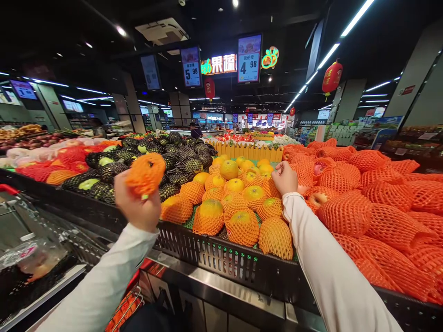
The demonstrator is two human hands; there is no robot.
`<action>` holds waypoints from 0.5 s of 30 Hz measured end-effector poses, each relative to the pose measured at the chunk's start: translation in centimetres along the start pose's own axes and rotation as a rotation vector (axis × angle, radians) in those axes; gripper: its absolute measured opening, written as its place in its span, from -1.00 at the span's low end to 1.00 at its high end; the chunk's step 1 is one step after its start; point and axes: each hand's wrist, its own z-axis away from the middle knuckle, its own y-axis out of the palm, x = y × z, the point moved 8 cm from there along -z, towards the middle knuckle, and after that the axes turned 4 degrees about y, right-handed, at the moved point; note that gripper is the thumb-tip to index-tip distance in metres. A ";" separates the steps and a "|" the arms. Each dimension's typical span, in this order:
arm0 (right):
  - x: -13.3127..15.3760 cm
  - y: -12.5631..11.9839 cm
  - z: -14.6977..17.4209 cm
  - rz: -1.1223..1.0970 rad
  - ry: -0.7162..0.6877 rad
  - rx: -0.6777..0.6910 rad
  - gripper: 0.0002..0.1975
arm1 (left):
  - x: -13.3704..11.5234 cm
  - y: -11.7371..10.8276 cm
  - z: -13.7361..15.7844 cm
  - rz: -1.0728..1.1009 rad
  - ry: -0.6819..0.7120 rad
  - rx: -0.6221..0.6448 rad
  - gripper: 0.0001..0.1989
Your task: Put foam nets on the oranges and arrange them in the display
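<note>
My left hand [138,200] is raised over the left front of the fruit display, its fingers closed around a ruffled orange ball-like thing [144,174]. That thing has a dark spot near its top and a bit of green underneath; blur hides its exact kind. My right hand [285,178] is curled closed at the right edge of the oranges [254,194], beside apples in red foam nets [320,167]. Whatever its fingers may hold is hidden. Most oranges wear orange foam nets, while one bare orange [229,169] lies on top toward the back.
A black slatted crate edge [221,258] runs along the front, above a metal rail. Green fruit in black nets [110,171] lies to the left, and a shopping cart [20,221] stands at far left. Behind the oranges is a low yellow fence [247,151].
</note>
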 end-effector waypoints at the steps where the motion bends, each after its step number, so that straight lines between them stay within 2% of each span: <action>1: 0.0 0.1 -0.1 -0.005 -0.005 0.009 -0.83 | -1.0 3.1 -0.3 0.041 0.074 0.044 -0.69; 3: -0.1 0.4 -0.2 0.000 -0.022 0.029 -0.82 | -1.9 10.3 -0.6 0.168 0.023 0.183 -0.73; 6: -0.2 0.9 -0.3 0.012 -0.039 0.059 -0.81 | -1.2 20.9 0.6 0.268 -0.273 0.447 -0.68; 8: -0.2 1.2 -0.2 0.017 -0.049 0.069 -0.80 | 0.5 25.9 2.8 0.183 -0.479 0.653 -0.62; 9: -0.3 1.3 -0.1 0.020 -0.055 0.070 -0.80 | 1.6 27.3 3.9 0.123 -0.562 0.718 -0.60; 11: -0.3 1.4 0.0 0.029 -0.057 0.068 -0.81 | 3.9 28.4 5.7 0.061 -0.687 0.758 -0.65; 15: -0.4 1.7 0.3 0.048 -0.042 0.103 -0.81 | 6.6 27.9 7.1 0.081 -0.773 0.706 -0.69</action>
